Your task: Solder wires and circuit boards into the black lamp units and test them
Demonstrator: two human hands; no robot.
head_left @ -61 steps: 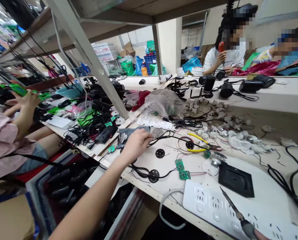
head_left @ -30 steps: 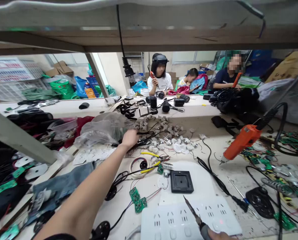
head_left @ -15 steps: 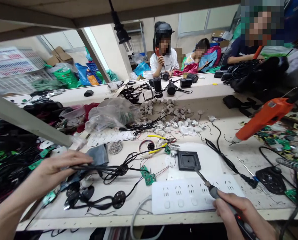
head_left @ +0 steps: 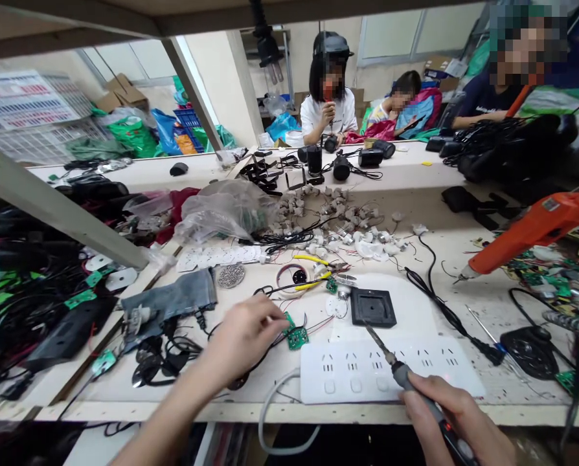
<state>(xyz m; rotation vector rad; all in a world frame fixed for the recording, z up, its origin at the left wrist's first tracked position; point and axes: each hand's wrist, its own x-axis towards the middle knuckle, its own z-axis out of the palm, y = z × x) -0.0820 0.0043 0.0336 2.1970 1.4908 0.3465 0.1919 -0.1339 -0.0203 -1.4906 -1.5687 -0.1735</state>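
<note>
My left hand (head_left: 245,333) reaches over the bench with its fingertips pinched together at the edge of a small green circuit board (head_left: 298,338). A black cable runs beneath this hand; what the fingers hold is hidden. My right hand (head_left: 445,414) grips a soldering iron (head_left: 402,377) by its grey handle, where a small light glows red. The iron's tip points up and left, near the front edge of a black square tray (head_left: 374,308). A white power strip (head_left: 386,374) lies under the iron. Thin red wires trail from the board toward a small white disc (head_left: 337,307).
Yellow-handled pliers (head_left: 313,272) lie by a roll of tape (head_left: 289,278). An orange electric screwdriver (head_left: 532,233) hangs at right. Small motors (head_left: 348,243) are heaped behind. A shelf post (head_left: 66,207) slants across the left. Several people sit beyond the bench.
My left hand has let go of the bundle of black cables and moved right to the circuit board. The soldering iron's tip has shifted slightly left, in front of the black tray.
</note>
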